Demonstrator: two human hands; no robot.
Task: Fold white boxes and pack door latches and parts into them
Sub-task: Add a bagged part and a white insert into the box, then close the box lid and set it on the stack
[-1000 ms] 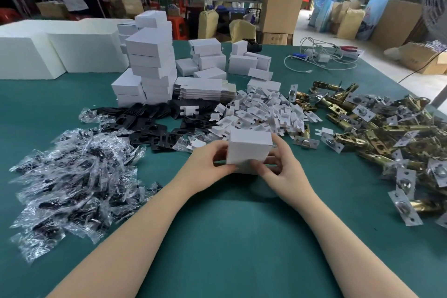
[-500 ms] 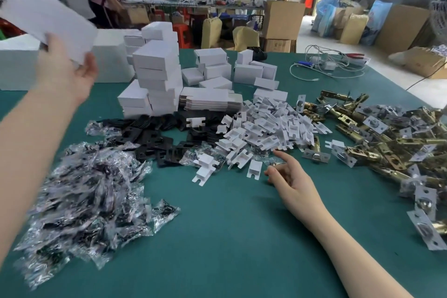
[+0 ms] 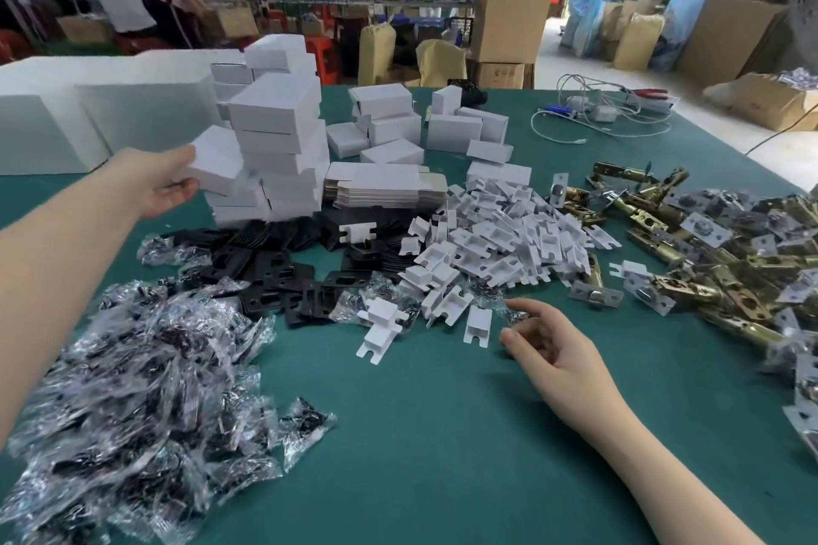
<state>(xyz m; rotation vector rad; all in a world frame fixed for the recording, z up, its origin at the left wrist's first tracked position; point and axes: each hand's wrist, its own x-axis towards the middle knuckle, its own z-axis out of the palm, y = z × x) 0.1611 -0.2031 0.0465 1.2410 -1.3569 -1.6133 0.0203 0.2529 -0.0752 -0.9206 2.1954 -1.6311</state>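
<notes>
My left hand (image 3: pixel 155 184) grips a closed white box (image 3: pixel 217 164) and holds it against the left side of a tall stack of folded white boxes (image 3: pixel 276 133). My right hand (image 3: pixel 546 345) rests low over the green table (image 3: pixel 420 434) with loosely curled fingers that hold nothing. Its fingertips lie beside a small clear packet (image 3: pixel 513 316) at the edge of a heap of white card inserts (image 3: pixel 487 241). Brass door latches (image 3: pixel 708 274) lie piled to the right. Flat box blanks (image 3: pixel 383 190) sit behind the inserts.
Clear bags of small parts (image 3: pixel 133 403) cover the near left. Black plates (image 3: pixel 274 279) lie between them and the stack. More white boxes (image 3: pixel 389 124), cables (image 3: pixel 597 115) and large white blocks (image 3: pixel 88 115) sit further back. People work at a far bench (image 3: pixel 146 0).
Both hands held the box at the front centre. The left hand lifted it up to the left and brought it down to the stack; the right hand let go and stayed by the inserts.
</notes>
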